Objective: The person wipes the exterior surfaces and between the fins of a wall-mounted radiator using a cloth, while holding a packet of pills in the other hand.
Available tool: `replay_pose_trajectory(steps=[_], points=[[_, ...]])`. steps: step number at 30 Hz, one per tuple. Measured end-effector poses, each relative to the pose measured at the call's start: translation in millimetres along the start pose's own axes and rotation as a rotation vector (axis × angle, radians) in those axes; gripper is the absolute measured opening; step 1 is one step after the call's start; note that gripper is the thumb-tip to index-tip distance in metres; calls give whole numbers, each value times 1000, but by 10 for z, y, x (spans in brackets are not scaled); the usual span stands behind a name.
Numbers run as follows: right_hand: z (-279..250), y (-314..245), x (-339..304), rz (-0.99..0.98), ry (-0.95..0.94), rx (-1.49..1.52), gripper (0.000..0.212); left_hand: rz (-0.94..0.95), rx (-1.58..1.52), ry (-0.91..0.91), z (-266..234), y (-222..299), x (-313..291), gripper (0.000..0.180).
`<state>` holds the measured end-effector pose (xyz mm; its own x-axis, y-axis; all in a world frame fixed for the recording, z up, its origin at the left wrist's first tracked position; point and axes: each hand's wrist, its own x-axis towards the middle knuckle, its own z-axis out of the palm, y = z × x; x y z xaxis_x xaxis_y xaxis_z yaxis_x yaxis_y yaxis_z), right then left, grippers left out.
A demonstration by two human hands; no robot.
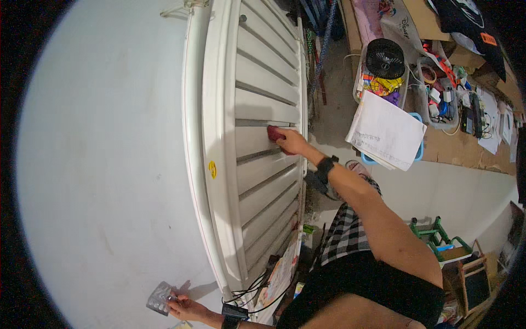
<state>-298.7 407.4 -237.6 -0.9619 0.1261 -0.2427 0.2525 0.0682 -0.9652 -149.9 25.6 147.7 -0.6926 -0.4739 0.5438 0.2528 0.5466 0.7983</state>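
A white slatted panel [266, 140] with a thick white frame stands along the middle. My right hand [292, 142] reaches across to its slats, fingers closed around a dark red cloth [275, 133] that rests against one slat. At the lower left, my left hand [189, 308] is close to the pale wall. Its fingers pinch a greyish, see-through plastic piece [159, 299], whose exact kind I cannot make out.
A white pipe [193, 137] runs beside the panel. Black cables [252, 293] hang at its lower end. On the right are a small black fan [384, 58], papers [386, 129], a bin of odds and ends [438, 101] and a green folding stool [441, 238].
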Motion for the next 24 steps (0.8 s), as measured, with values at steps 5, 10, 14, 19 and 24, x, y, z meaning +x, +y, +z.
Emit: replay_pose_trajectory(steps=[5,10,14,19,24], points=[[-214,-1003,-251,-349,17,391,55,26,1,19,-73,-71,25,29],[-430,-589,119,-249,-118,317,49,-22,-21,22,92,4,48,37],[-373,91,184,59,-174,-177,49,81,42,107,548,343,-188,13],[-250,-104,-131,57,19,26,58,528,1058,-45,-221,-145,91,41],[210,-1002,-593,-378,108,447,57,190,219,52,-202,-207,175,36]])
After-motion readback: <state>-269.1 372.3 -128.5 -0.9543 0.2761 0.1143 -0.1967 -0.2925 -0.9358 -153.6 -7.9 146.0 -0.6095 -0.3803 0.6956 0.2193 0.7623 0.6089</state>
